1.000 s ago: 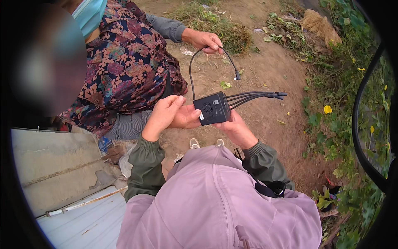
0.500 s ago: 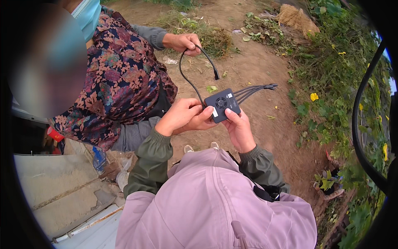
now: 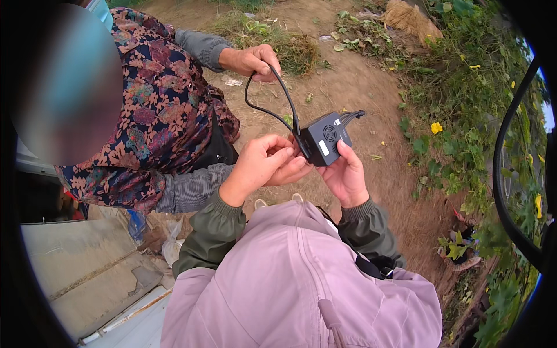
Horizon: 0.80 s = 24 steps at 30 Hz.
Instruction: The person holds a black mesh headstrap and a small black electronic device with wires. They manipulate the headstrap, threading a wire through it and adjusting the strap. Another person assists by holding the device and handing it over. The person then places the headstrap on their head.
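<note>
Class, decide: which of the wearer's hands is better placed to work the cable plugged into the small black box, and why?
Probably the left hand: its fingertips pinch at the black cable where it enters the small black box. The right hand is busy supporting that box.

Only thing that counts here is one small white label [image 3: 324, 148], a little upright rectangle stuck on the near face of the black box [image 3: 326, 138], just below its round vent (whatever's printed on it is too tiny to make out anyway). No packages, signs or screens anywhere else in view.
</note>
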Each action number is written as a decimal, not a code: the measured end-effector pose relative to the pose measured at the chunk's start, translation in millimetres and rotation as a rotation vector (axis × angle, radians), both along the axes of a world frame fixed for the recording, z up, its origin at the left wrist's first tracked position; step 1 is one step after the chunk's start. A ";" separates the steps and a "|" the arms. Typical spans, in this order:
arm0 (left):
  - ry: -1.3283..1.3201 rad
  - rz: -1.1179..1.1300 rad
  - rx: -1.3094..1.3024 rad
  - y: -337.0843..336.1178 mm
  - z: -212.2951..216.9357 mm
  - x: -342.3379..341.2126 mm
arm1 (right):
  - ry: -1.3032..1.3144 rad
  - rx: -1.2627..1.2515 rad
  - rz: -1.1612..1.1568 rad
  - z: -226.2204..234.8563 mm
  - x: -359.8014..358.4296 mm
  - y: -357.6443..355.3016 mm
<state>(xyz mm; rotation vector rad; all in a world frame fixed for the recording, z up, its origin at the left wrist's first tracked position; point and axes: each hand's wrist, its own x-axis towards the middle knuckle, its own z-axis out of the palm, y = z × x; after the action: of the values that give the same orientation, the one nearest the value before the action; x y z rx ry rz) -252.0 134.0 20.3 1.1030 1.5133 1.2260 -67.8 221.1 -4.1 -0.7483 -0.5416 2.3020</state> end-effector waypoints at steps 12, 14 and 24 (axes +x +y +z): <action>-0.585 0.101 -0.185 14.3 15.6 23.0 | -0.079 0.099 0.028 15.1 -4.0 8.3; -0.593 0.049 -0.151 13.9 -2.9 19.1 | -0.056 0.049 -0.019 20.3 -6.6 7.3; -0.255 0.042 -0.049 4.6 -15.6 7.8 | -0.103 0.241 0.069 44.5 -12.5 3.1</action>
<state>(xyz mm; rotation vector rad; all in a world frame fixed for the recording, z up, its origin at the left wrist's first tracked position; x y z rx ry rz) -244.2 138.6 4.7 0.8513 1.3692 1.2984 -80.3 224.2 40.4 -0.7419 -0.8873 2.2172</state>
